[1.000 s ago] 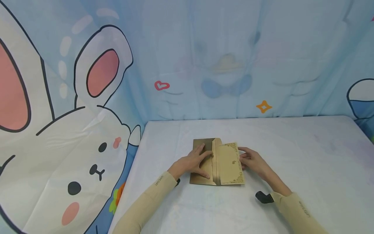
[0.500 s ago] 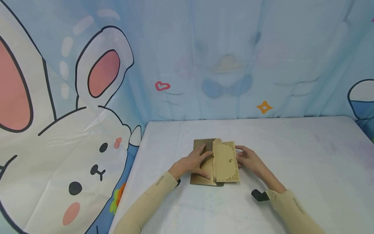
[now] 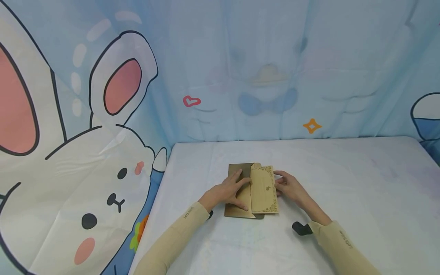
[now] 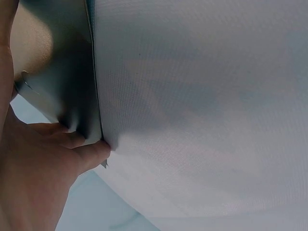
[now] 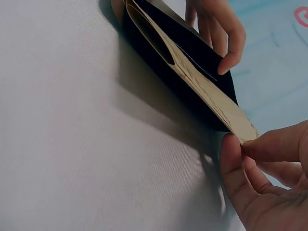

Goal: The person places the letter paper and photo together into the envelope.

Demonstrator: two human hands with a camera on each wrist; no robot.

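Note:
A gold envelope (image 3: pixel 245 168) lies on the white table in the head view. My left hand (image 3: pixel 225 192) rests on it with spread fingers; in the left wrist view its fingertips (image 4: pixel 98 151) touch the envelope's edge. A pale gold card (image 3: pixel 262 194) with ornate printed corners overlaps the envelope's right part. Its left side meets the envelope's opening, though how deep it sits inside cannot be told. With thumb and forefinger, my right hand (image 3: pixel 292 190) pinches the card's right edge, as the right wrist view shows. There the card (image 5: pixel 211 94) appears folded in layers, sloping against the dark-looking envelope.
White cloth covers the table (image 3: pixel 361 183). A light blue curtain (image 3: pixel 220 68) hangs behind its far edge. At the left a rabbit print (image 3: pixel 103 183) runs alongside the table. Each wrist bears a black mount, the right one (image 3: pixel 301 228) plainly visible.
My right hand has moved left with the card, which covers more of the envelope's right side. The left hand stays in place on the envelope.

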